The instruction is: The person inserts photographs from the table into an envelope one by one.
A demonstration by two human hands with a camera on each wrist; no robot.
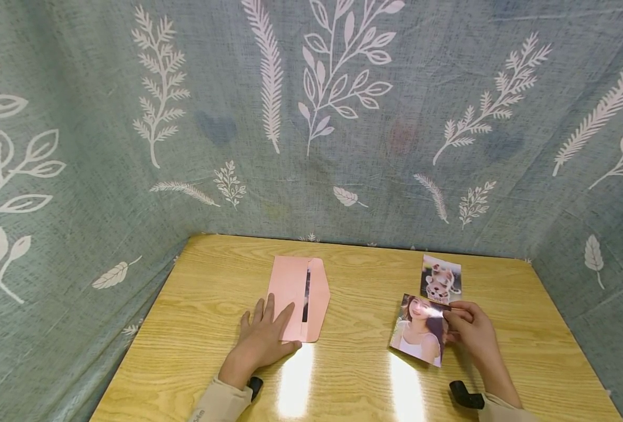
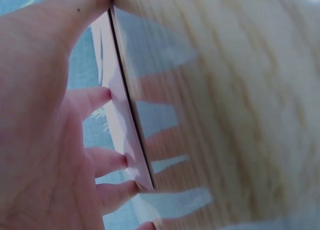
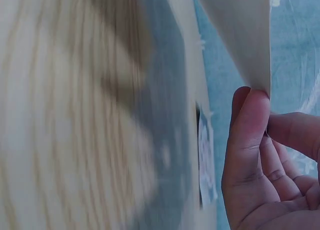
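Curtain (image 1: pixel 221 123): leafy, hung around the worktop (image 1: pixel 364 293).
Pink envelope (image 1: pixel 289 278): flat at the worktop's left, left grip (image 1: pixel 261 337) released, spread over it.
Portrait photo (image 1: pixel 415 339): lifted at right, right grip (image 1: pixel 473 335) pinching its edge.
Animal photo (image 1: pixel 439 279): just beyond, partly hidden from here.
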